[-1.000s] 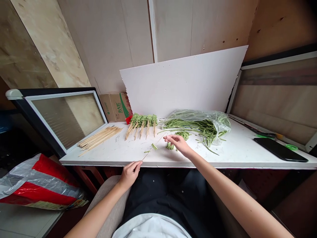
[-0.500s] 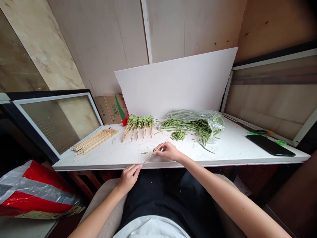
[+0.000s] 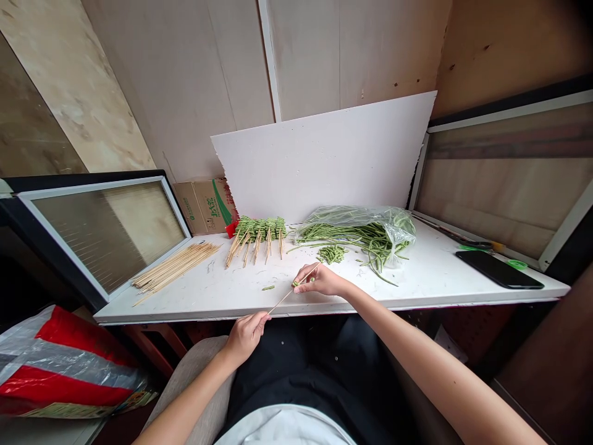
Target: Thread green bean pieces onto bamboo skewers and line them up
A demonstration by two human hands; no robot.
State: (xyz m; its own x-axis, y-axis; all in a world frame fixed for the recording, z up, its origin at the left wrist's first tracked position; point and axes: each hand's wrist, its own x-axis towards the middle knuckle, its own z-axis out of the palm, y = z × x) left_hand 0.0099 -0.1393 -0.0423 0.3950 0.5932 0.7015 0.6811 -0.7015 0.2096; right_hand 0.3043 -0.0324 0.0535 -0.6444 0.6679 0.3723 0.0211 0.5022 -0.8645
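My left hand is closed in a pinch on the lower end of a thin wooden skewer at the table's front edge. Fingers of my right hand are closed around cut green bean pieces by the skewer's upper part; how far they are pierced is hidden. One loose bean piece lies to the left of that hand. Behind it is a small heap of cut beans. Several finished bean skewers are stacked at the back, their sticks pointing toward me.
Bare skewers lie in a bundle on the left of the white table. Long green beans spill from a clear plastic bag. A black phone rests at the right. A cardboard box and white board stand behind.
My right hand has shifted slightly right, away from my left hand, and more of the skewer shows between them. The view has moved a little.
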